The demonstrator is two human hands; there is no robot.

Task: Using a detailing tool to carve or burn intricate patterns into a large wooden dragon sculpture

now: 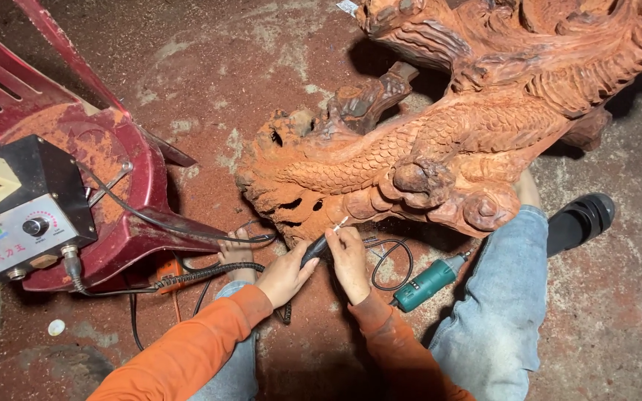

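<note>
Dusty floor; both hands [321, 263] pinch a black handpiece [313, 251], tip hidden under carving [440, 148].

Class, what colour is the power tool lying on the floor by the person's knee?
Green body with a silver tip, seen in the head view.

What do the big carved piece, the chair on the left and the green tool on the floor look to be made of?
Carved piece: apparently raw reddish wood, matt and unvarnished; cut scales and matching red dust on the floor suggest this.
Chair: probably moulded plastic, dark red and glossy where the dust leaves it bare.
Green tool: seemingly a plastic body with a metal tip, smooth and slightly shiny.
</note>
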